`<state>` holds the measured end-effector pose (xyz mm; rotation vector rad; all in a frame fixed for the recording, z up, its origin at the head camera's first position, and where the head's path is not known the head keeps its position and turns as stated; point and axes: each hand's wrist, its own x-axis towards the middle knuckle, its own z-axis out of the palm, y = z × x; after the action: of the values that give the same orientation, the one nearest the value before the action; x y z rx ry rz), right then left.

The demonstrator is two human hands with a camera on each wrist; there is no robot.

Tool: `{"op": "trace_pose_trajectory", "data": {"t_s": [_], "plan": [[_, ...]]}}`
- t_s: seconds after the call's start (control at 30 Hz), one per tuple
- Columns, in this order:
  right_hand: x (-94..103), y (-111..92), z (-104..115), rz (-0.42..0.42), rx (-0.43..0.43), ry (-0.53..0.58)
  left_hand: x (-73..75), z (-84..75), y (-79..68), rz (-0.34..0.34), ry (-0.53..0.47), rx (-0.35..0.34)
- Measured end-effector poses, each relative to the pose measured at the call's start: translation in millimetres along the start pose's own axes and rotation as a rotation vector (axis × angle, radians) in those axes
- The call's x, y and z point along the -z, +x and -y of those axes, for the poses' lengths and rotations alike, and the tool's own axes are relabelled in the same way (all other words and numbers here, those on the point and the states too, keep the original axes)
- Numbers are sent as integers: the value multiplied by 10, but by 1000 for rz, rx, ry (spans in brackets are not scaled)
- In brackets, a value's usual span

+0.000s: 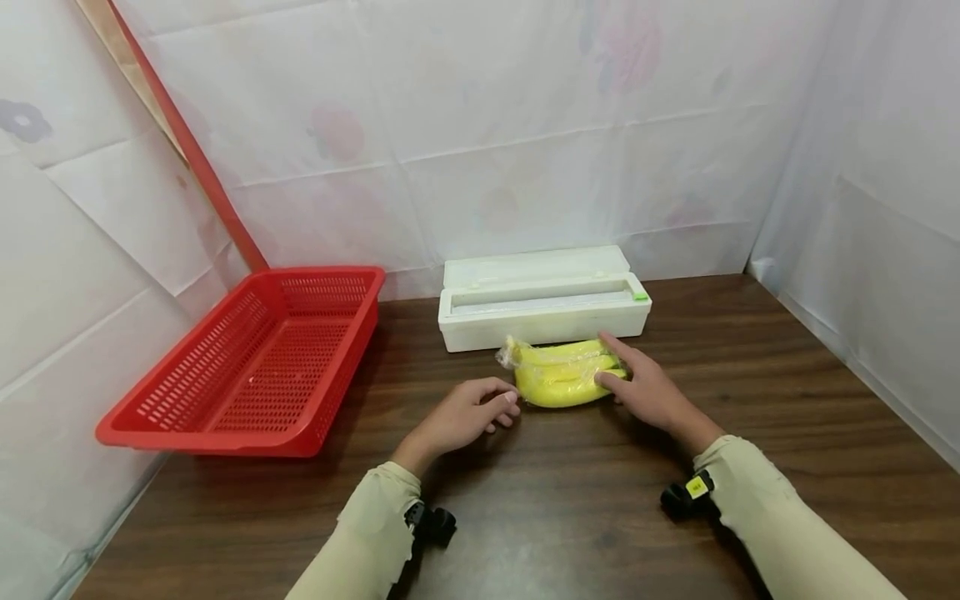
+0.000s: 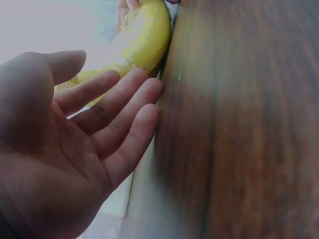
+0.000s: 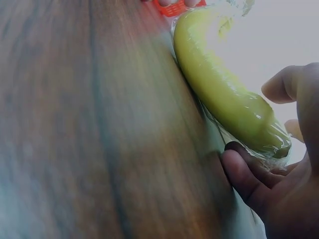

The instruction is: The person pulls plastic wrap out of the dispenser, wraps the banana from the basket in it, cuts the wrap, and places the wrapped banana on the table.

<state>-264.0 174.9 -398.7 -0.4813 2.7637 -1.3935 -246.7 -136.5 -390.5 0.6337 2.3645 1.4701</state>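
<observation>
A bunch of yellow bananas in clear plastic wrap lies on the table, its wrap gathered into a crumpled tuft at the left end. My right hand is at the stem end, thumb and forefinger spread across it. In the right wrist view the lower fingers of that hand reach under the wrapped tip, and the thumb stands just off the peel. To the left, my left hand has its fingertips right at the banana's curved end. The left wrist view shows its palm up and its fingers loosely bent, holding nothing.
Directly behind the bananas stands a long white box, lid raised, with a pale roll inside and a green tab at its right corner. A red perforated basket sits at the left. Patterned white sheets hang around the dark wooden table.
</observation>
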Motion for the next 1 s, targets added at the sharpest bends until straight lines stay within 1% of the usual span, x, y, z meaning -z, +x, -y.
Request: {"op": "trace_pose_trajectory", "data": {"t_s": [0.13,0.37,0.63,0.83,1.0], "plan": [[11,10,8,-25,-14,25,17,-16,-4,3,3,1],[11,14,-12,-38,-19,79,27,24,-8,9,8,24],[0,21,-37,-59,-40,82,36,59,-21,14,1,27],[-28,51,-35,-68,-55,99,83,75,-21,7,8,35],[-12,60,-30,-89,-53,97,119,68,-35,10,22,34]]}}
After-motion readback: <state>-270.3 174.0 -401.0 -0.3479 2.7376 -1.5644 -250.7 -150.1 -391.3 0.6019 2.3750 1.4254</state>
